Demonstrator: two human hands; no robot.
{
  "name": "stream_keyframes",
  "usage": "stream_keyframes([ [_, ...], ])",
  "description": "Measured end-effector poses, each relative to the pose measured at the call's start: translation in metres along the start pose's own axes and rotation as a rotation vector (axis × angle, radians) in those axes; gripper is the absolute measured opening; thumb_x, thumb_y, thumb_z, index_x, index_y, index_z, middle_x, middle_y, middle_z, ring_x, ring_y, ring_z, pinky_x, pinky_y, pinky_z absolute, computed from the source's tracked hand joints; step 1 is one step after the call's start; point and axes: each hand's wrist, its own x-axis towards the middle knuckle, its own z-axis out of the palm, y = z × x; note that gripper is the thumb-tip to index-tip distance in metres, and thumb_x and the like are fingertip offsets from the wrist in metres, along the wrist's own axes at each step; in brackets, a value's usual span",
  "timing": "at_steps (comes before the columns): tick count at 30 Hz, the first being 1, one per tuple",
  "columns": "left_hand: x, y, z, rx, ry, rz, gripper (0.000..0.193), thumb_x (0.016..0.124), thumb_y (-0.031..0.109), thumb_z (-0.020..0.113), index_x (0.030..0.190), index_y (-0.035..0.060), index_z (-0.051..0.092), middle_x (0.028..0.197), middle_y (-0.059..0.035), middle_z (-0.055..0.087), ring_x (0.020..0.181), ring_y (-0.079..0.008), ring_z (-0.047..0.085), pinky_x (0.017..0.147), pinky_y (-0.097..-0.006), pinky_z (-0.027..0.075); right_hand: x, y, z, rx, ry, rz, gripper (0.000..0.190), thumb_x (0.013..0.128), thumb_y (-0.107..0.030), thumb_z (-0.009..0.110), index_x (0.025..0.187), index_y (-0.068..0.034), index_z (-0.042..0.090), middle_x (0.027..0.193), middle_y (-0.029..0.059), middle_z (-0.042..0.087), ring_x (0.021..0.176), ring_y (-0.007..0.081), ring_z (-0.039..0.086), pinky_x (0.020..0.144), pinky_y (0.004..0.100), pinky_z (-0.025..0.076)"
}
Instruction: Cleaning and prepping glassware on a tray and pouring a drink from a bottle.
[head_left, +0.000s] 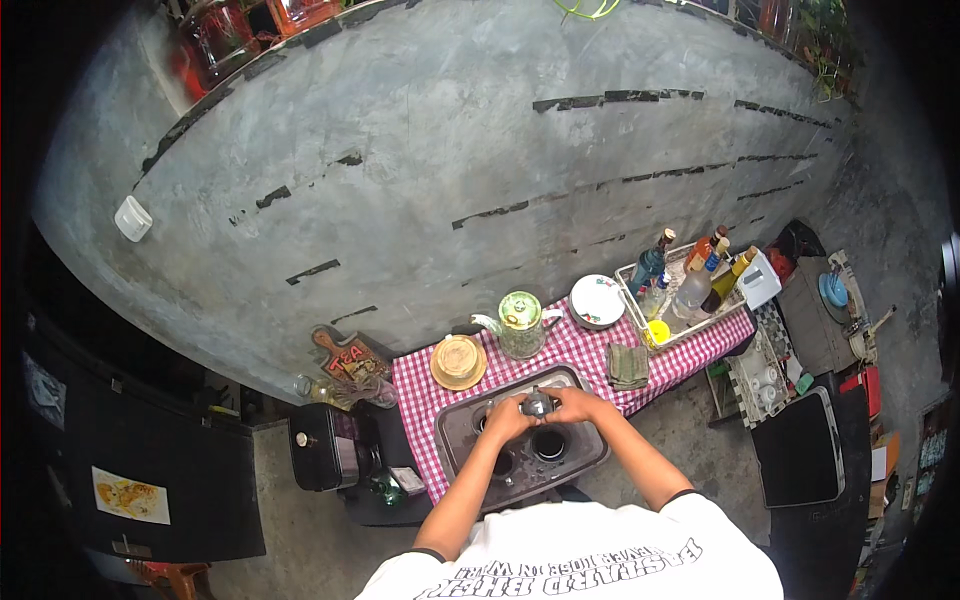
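Note:
A small dark, shiny round object (537, 405) is held between both hands above the brown serving tray (592, 450). I cannot tell just what it is. My left hand (510, 421) grips its left side, and my right hand (573, 405) grips its right. Below my right hand, a dark round vessel (549, 445) stands on the tray. Another dark round vessel (501, 463) is partly hidden by my left forearm, and a third (480, 421) shows beside my left hand. Wet-looking spots dot the tray.
Behind the tray stand a green patterned teapot (520, 330), a round wooden piece (459, 361) and stacked bowls (597, 298). A folded cloth (627, 367) lies right, near a rack (679, 330) of bottles. A checkered tablecloth (416, 390) covers the table; a grey wall (420, 187) rises behind.

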Motion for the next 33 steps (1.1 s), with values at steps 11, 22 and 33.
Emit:
stream_keyframes([
  [11,-0.013,0.015,-0.009,-0.003,0.009,0.022,0.061,0.069,0.032,0.081,0.125,0.0129,0.065,0.117,-0.0199,0.067,0.115,-0.0346,0.061,0.103,-0.0527,0.037,-0.006,0.005,0.010,0.045,0.073,-0.037,0.091,0.071,-0.045,0.075,0.147,-0.009,0.040,0.127,0.0279,0.059,0.119,0.0381,0.058,0.102,0.0393,0.044],
  [22,-0.040,0.032,-0.009,0.125,0.168,0.088,0.065,0.071,0.028,0.081,0.129,0.0066,0.060,0.126,-0.0174,0.062,0.125,-0.0326,0.052,0.104,-0.0471,0.035,-0.021,-0.006,0.010,0.066,0.147,-0.077,0.085,0.070,-0.042,0.076,0.143,-0.008,0.046,0.125,0.0264,0.060,0.116,0.0376,0.059,0.100,0.0401,0.046],
  [33,-0.061,0.040,-0.014,0.047,0.304,0.312,0.061,0.070,0.020,0.079,0.127,0.0059,0.059,0.118,-0.0150,0.066,0.114,-0.0340,0.058,0.099,-0.0462,0.038,-0.057,-0.045,-0.004,0.033,0.349,-0.196,0.086,0.069,-0.029,0.076,0.146,-0.011,0.041,0.125,0.0248,0.060,0.112,0.0384,0.060,0.096,0.0413,0.048],
])
